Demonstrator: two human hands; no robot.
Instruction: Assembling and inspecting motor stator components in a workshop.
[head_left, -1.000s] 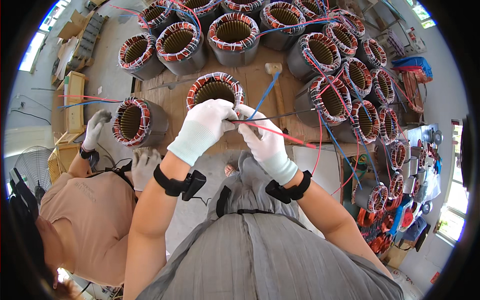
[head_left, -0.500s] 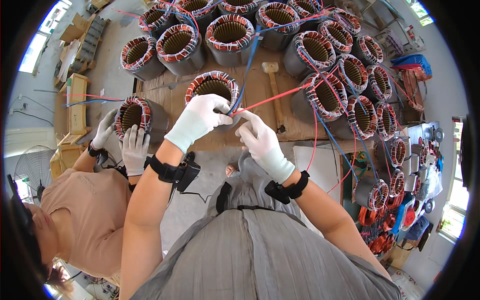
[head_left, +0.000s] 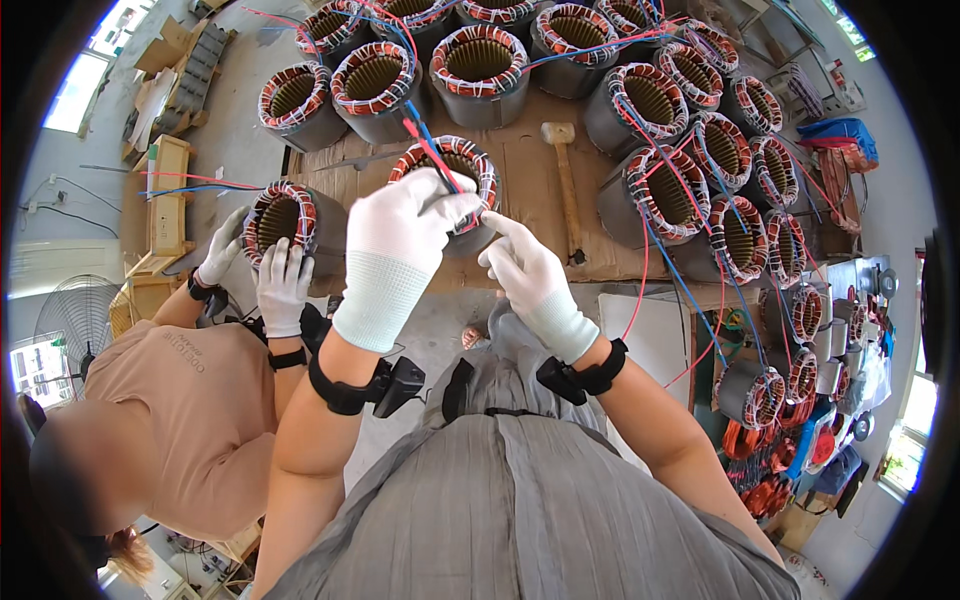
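Observation:
A motor stator (head_left: 488,172) with a laced copper winding ring stands in front of me at the table's near edge. My left hand (head_left: 405,215), in a white glove, is closed around a bundle of red and blue lead wires (head_left: 428,140) above the near side of that ring. The bundle points up and away to the left. My right hand (head_left: 525,262), also gloved, is beside the stator's right side. Its index finger reaches to the winding rim near the wires, with the other fingers curled; anything pinched there is too small to make out.
At my left a co-worker's gloved hands (head_left: 284,285) rest on another stator (head_left: 322,225). A mallet (head_left: 562,180) lies on the cardboard-covered table (head_left: 520,150). Several stators with trailing wires stand at the back and right. A fan (head_left: 80,320) is at the far left.
My left hand has turned and gathered the red wire with the blue one, raising them as a bundle. The red wire no longer stretches to the right. My right hand stays close to the rim.

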